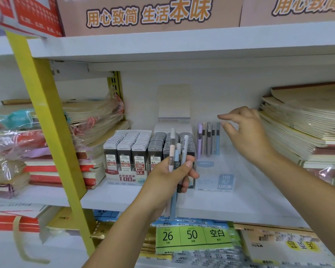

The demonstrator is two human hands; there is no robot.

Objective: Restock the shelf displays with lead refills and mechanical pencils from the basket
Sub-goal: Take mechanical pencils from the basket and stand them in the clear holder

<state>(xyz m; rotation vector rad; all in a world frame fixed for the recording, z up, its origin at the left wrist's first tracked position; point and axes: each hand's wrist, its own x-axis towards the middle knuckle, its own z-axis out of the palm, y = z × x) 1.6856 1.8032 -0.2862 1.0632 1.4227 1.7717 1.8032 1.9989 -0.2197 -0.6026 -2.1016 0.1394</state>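
Mechanical pencils (174,149): a small bundle of pastel and grey barrels, upright in the left hand, in front of the lead refills.
Left hand (172,173): fingers and thumb are curled round the bundle at mid-barrel, with pencil ends showing above and below the fist.
Right hand (246,136): raised beside the clear display; thumb and forefinger point left, slightly apart, the other fingers loosely curled. Nothing shows between them.
Clear display (214,176): a transparent stand on the shelf (114,200), just right of the refill boxes and largely unfilled.
Standing pencils (208,140): a few are upright at the display's back left, just left of the right hand's fingertips.
Lead refills (131,151): packed rows of dark boxes, left of the display.
Key relation: the bundle lies left of the right hand, lower and nearer the camera. Its long axis is vertical, matching the standing pencils. The right hand is the nearer one to the display.
Next move, as a judgement: the right hand would cross left, pinch one pencil from the bundle's top and carry it upright into the display.
Basket: not in view.
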